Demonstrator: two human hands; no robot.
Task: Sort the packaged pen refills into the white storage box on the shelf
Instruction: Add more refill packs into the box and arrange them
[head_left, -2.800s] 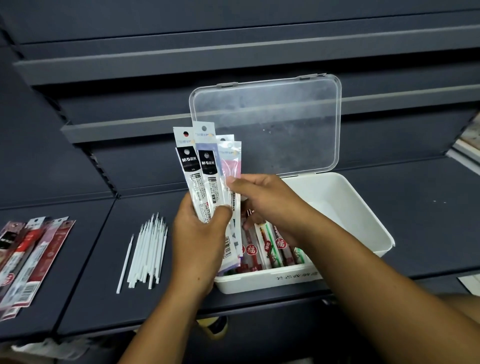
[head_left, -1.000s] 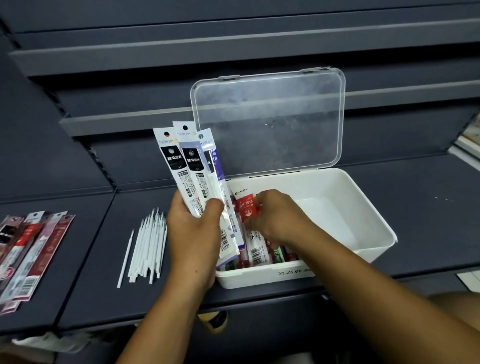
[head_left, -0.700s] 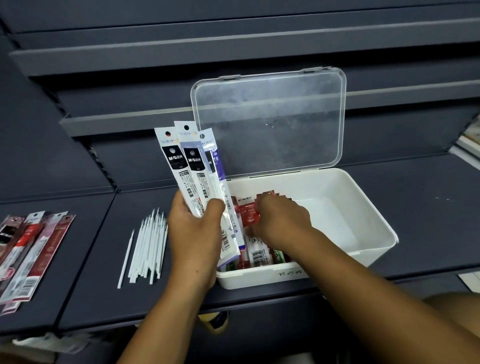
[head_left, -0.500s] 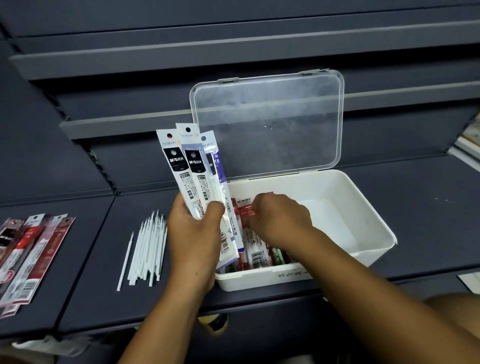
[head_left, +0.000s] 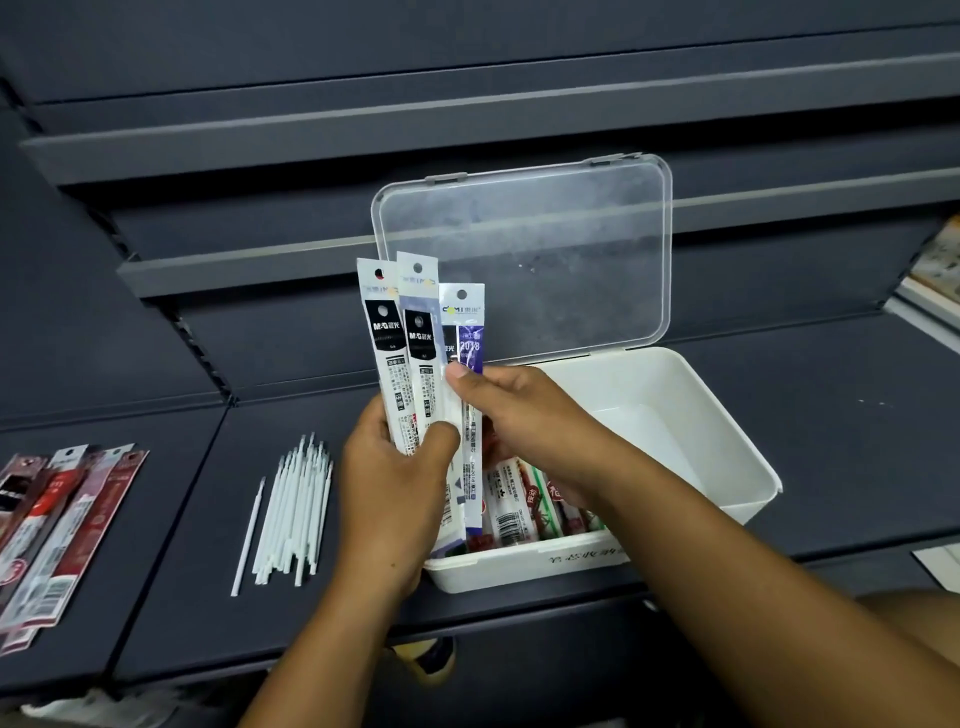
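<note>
Some refill packets lie in the white storage box, the left hand grips black-labelled packets, the right hand pinches the purple-labelled packet, and red packets lie unsorted on the shelf.

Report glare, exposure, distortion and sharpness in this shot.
Head view: lighting soft, shadows faint; head view: the clear lid carries a milky sheen; head view: the white storage box floor is nearly blown out; head view: shelf rails tilt and splay, a wide-angle effect; head view: print on the packets in the left hand is sharp, the red packets at the left edge softer.
</note>
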